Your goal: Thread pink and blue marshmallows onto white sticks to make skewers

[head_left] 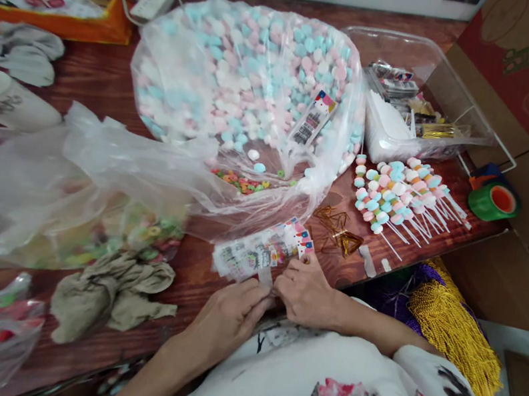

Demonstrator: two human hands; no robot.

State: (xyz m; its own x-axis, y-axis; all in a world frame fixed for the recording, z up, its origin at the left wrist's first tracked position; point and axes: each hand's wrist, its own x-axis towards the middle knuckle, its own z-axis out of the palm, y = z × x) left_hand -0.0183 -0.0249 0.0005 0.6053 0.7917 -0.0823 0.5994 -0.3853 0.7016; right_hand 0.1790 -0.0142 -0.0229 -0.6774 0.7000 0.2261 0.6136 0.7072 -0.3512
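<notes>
Head view — packets (255,250) by right hand (303,291) — lettering too blurred.

The left hand (231,311) and right hand (303,291) sit close together beside printed packets (259,251).

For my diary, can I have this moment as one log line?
left hand, right hand: close together | printed packets: by right hand | candy skewers: at right

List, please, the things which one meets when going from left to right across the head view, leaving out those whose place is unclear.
White mug → brown cloth → left hand → right hand → marshmallow sticks → green tape roll.
</notes>
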